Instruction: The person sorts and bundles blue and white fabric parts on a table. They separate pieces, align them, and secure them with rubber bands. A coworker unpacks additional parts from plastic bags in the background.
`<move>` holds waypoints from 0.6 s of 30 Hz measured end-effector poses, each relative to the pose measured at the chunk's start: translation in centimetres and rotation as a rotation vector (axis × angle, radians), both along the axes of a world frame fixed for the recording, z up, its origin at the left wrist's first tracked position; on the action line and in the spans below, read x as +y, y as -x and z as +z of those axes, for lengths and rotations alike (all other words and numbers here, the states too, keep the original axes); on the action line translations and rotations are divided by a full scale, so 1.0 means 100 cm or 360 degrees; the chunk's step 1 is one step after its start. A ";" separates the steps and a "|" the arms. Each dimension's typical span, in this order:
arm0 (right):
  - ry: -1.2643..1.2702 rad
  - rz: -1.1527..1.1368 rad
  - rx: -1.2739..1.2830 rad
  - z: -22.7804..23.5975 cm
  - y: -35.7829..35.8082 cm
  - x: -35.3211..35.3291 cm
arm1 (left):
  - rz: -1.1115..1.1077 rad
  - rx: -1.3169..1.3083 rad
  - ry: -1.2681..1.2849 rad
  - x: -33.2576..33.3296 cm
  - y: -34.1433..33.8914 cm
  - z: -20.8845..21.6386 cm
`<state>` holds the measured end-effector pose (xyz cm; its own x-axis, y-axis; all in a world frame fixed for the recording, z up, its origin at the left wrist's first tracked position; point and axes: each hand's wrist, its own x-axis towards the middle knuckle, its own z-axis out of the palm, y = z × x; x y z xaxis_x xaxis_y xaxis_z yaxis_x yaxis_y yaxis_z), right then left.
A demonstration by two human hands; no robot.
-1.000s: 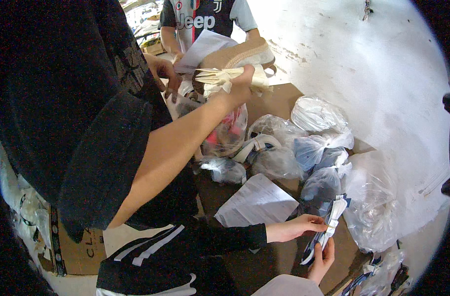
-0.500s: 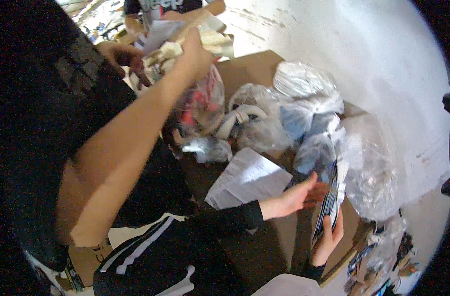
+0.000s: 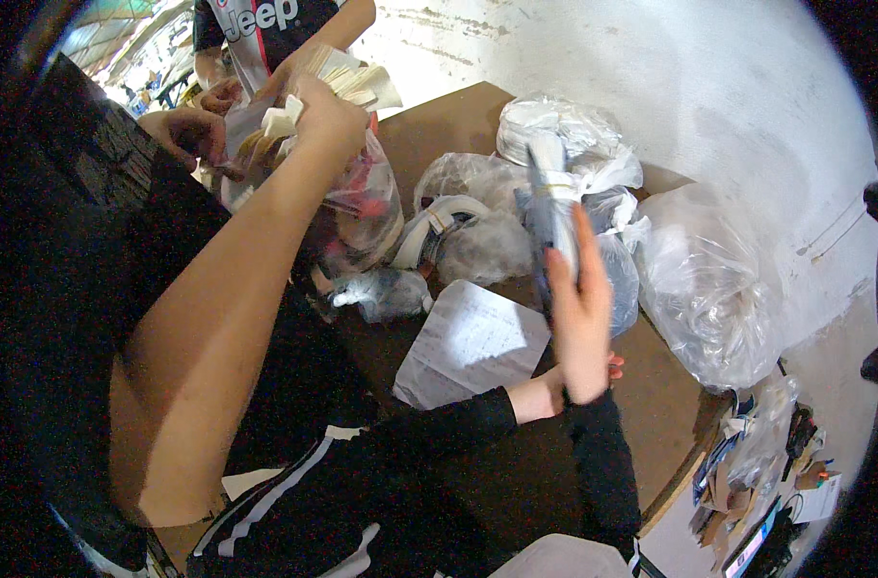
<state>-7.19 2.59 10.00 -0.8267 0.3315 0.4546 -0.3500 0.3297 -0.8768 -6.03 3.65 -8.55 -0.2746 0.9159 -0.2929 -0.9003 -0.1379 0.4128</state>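
**Mia:** What is on the left?

**Ben:** Another person's bare arm goes up there. Their hand (image 3: 328, 111) is shut on a bunch of paper tags (image 3: 357, 82), right over a clear bag with red stuff (image 3: 362, 207) in it.

**Mia:** And in the middle?

**Ben:** A white sheet of paper (image 3: 472, 342) lies flat on the brown table (image 3: 651, 414). Just beside it are the two hands in black sleeves.

**Mia:** What are those hands doing?

**Ben:** The right hand (image 3: 581, 318) is wrapped around a flat pack (image 3: 551, 188) – blue and white, standing up tall above the table. The left hand (image 3: 540, 393) is tucked low behind the right wrist. I cannot tell if it grips anything or is just close. The two hands are together, not apart.

**Mia:** How do you hold the pack well?

**Ben:** I think the plastic is slippery, so a firm grip low down is good – and the other hand can steady the bottom. Hold it straight, so it does not bend.

**Mia:** And on the right?

**Ben:** Big clear bags (image 3: 713, 279) sit there, puffy and near the pack. I would lift the pack clear of them, so it does not snag.
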 end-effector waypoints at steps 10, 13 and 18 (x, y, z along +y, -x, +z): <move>-0.0585 0.0488 -0.0329 -0.071 0.009 -0.021 | -0.0244 0.0101 0.0229 0.004 0.018 0.001; -0.0634 0.0467 -0.0364 -0.047 -0.027 0.003 | 0.0048 0.0153 -0.0058 0.007 0.001 -0.013; -0.0412 0.0046 -0.0469 -0.010 -0.090 0.063 | 0.0277 0.0181 -0.0010 -0.009 -0.018 0.040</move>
